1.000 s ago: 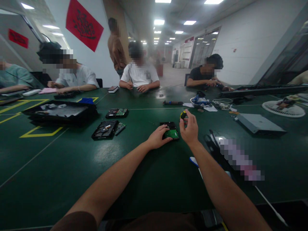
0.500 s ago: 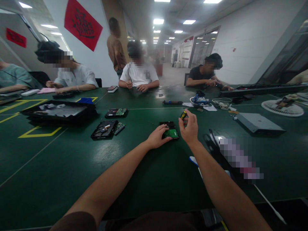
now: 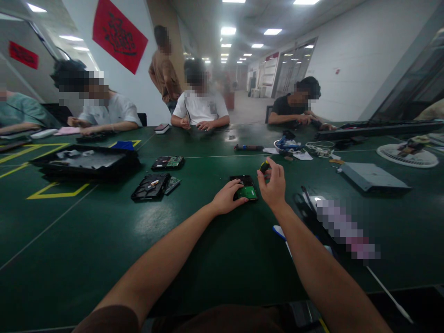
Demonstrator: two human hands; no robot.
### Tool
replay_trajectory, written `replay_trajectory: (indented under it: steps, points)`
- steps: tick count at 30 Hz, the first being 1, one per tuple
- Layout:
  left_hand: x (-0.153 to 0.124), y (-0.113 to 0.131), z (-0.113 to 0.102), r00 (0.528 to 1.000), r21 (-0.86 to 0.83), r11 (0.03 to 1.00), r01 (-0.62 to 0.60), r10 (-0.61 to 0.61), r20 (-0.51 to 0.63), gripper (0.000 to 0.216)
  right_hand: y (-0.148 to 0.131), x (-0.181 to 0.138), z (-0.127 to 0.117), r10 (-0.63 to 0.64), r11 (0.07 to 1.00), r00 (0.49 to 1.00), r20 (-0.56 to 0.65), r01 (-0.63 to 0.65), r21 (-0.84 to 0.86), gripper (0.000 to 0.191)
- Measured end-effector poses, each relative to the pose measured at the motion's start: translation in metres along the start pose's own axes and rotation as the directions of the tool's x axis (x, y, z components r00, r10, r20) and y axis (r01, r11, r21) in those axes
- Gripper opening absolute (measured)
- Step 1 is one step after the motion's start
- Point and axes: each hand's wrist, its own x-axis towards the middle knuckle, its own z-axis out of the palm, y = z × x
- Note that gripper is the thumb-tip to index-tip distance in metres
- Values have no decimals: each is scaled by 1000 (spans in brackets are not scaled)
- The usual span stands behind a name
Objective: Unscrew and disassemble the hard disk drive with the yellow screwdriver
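Observation:
A small hard drive [image 3: 244, 187] with a green circuit board on top lies on the green table [image 3: 104, 240], straight ahead of me. My left hand [image 3: 227, 197] rests on its near left edge, fingers curled over it and holding it down. My right hand [image 3: 274, 185] is raised just right of the drive, fingers pinched round the yellow and black handle of a screwdriver [image 3: 264, 167]. The tool's tip is hidden behind my fingers.
Two more drives [image 3: 152, 186] [image 3: 168, 162] and a black tray [image 3: 83, 162] lie to the left. A grey flat box [image 3: 373, 177], cables [image 3: 321, 149], scissors [image 3: 301, 203] and a white fan grille [image 3: 407, 157] sit to the right. Several people work at the far side.
My right hand's fingers shifted slightly round the screwdriver handle. The left hand stayed on the drive. The standing person at the back leaned a little left.

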Motion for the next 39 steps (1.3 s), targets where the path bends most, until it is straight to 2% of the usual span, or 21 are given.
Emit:
replay_trajectory:
  steps: [39]
  points:
    - [0, 3, -1, 1000, 1, 1000, 29, -29, 6, 66, 1, -1, -1, 5, 1000, 1000, 10, -5, 15, 53]
